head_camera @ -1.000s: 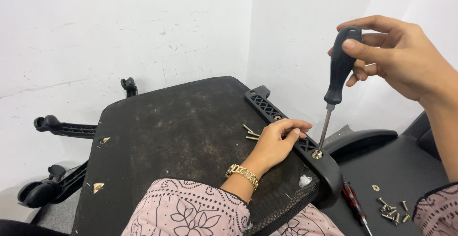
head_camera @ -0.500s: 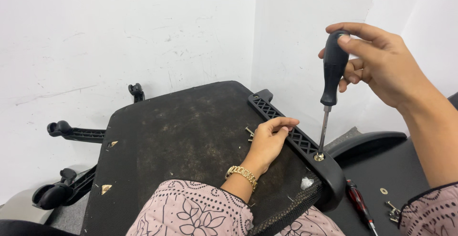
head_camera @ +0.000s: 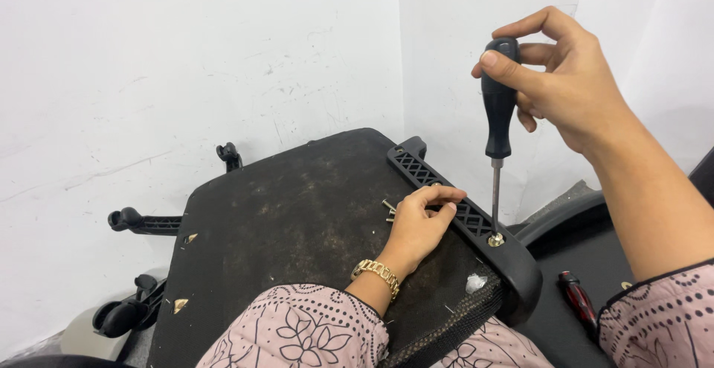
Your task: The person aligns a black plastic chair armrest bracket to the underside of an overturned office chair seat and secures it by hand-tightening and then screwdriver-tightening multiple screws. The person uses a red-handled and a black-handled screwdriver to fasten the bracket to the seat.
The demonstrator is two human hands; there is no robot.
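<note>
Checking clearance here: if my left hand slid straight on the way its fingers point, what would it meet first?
Most likely the black lattice armrest bracket, which the left hand already touches at its fingers; beyond it stands the screwdriver shaft, though depth is unclear.

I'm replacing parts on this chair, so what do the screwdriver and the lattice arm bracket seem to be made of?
Screwdriver: glossy black handle, probably hard plastic, with a bare grey shaft that looks like steel.
Arm bracket: matte black with a moulded lattice pattern, likely plastic.
Screw under the tip: shiny, brass-toned metal.
The right hand grips the handle; the left hand rests beside the bracket.
</note>
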